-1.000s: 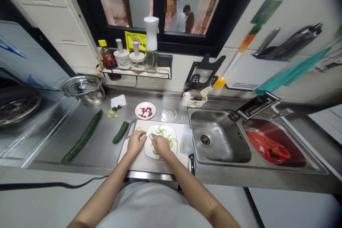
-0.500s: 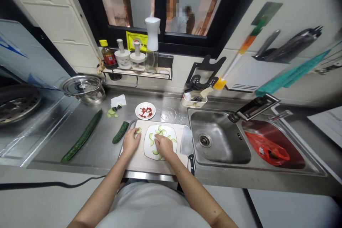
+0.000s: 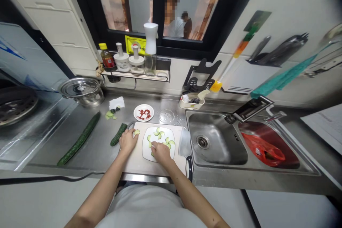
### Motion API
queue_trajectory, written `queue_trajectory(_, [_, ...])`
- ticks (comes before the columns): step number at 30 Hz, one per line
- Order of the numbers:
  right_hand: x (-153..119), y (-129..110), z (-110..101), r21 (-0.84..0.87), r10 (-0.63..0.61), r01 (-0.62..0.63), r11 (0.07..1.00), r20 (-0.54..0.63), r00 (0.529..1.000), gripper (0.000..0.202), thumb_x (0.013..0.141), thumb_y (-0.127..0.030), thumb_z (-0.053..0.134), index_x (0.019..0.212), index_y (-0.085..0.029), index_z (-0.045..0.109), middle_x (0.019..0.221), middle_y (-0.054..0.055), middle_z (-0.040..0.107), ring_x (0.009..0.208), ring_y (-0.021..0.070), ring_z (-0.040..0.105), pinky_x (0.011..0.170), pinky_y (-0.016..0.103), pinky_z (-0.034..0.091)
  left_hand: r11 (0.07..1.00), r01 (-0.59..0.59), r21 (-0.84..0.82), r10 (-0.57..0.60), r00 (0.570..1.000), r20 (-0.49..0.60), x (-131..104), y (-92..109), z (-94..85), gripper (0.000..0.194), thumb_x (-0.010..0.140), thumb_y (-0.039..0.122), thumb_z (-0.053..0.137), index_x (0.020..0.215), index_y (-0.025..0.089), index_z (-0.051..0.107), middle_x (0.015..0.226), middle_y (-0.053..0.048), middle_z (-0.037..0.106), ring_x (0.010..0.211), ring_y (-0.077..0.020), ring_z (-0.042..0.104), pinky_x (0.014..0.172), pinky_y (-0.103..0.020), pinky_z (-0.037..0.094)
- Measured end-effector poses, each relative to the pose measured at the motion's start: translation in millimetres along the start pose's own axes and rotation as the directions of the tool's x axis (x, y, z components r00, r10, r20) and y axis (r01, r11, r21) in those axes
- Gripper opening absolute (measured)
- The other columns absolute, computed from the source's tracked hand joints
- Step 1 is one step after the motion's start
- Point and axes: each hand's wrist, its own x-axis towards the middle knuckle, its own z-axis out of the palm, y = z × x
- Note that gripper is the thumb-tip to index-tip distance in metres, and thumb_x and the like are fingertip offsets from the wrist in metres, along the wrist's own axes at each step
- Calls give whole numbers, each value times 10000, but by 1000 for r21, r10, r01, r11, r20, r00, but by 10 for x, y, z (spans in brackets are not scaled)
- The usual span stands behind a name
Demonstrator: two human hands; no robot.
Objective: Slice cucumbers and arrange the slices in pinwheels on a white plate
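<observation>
A squarish white plate (image 3: 165, 136) lies on a pale cutting board (image 3: 130, 165), with cucumber slices (image 3: 159, 133) set in curved pinwheel patterns on it. My right hand (image 3: 162, 154) is over the plate's near part, thumb and forefinger pinched at a slice (image 3: 150, 144) near the left side. It hides part of the slices beneath. My left hand (image 3: 127, 141) rests at the board's left edge, fingers closed on a few cucumber slices (image 3: 136, 132). A cleaver (image 3: 184, 142) with a black handle lies along the board's right edge.
Left of the board are a cut cucumber (image 3: 118, 134) and a long whole cucumber (image 3: 80, 139). Behind stand a small plate of red pieces (image 3: 136, 115), cucumber scraps (image 3: 110, 114) and a lidded pot (image 3: 92, 98). A double sink (image 3: 219, 149) with a red bag (image 3: 263, 151) is right.
My right hand has moved slightly nearer to me over the plate, its fingertips now at a slice on the left. My left hand stays at the board's edge. The camera view has shifted slightly.
</observation>
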Motion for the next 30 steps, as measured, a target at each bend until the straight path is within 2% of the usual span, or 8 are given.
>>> queue_trajectory(11, [-23, -20, 8, 14, 4, -4, 1000, -10, 1000, 297, 932, -301, 380, 1099, -213, 610, 975, 78, 703, 906, 201, 635, 686, 266, 372, 997, -19, -79, 14, 998, -66, 5, 17, 18, 337, 784, 317, 571, 1104, 228, 632, 1073, -105, 624, 1031, -276, 564, 865, -356, 439])
queue_trajectory(15, [-33, -13, -13, 49, 16, -15, 999, -31, 999, 308, 927, -294, 389, 1132, -228, 610, 1018, 69, 701, 928, 199, 633, 707, 270, 377, 981, -59, -185, 39, 993, -108, 6, -3, 47, 288, 767, 258, 571, 1044, 215, 635, 1006, -85, 661, 987, -257, 588, 848, -340, 443])
queue_trajectory(19, [-46, 9, -53, 92, 31, -28, 995, -39, 999, 325, 928, -291, 390, 1169, -237, 601, 1062, 56, 697, 967, 189, 625, 738, 267, 380, 934, -41, -355, 0, 993, -115, 28, -20, 68, 260, 762, 209, 544, 1004, 209, 637, 920, -54, 680, 900, -212, 619, 790, -301, 451])
queue_trajectory(23, [-58, 23, -84, 142, 23, -9, 990, -92, 995, 328, 932, -291, 385, 1163, -238, 612, 1090, 43, 692, 980, 176, 619, 768, 255, 380, 817, 36, -575, -78, 996, -49, 30, 12, 17, 289, 728, 295, 592, 991, 180, 627, 837, -33, 665, 721, -159, 616, 680, -264, 457])
queue_trajectory(27, [-68, 10, -111, 174, 13, 17, 985, -170, 985, 322, 927, -297, 409, 1162, -237, 621, 1105, 40, 682, 975, 176, 612, 780, 246, 386, 598, 131, -791, -105, 991, 85, -32, 112, -120, 397, 640, 342, 663, 984, 152, 607, 754, -13, 640, 593, -119, 580, 585, -235, 451])
queue_trajectory(30, [-78, -24, -137, 178, -33, 82, 981, -266, 963, 321, 928, -299, 417, 1160, -225, 625, 1058, 52, 680, 938, 173, 606, 780, 244, 394, 476, 155, -866, -79, 988, 133, -122, 214, -242, 423, 605, 355, 696, 961, 146, 606, 731, -10, 641, 587, -119, 586, 584, -238, 455])
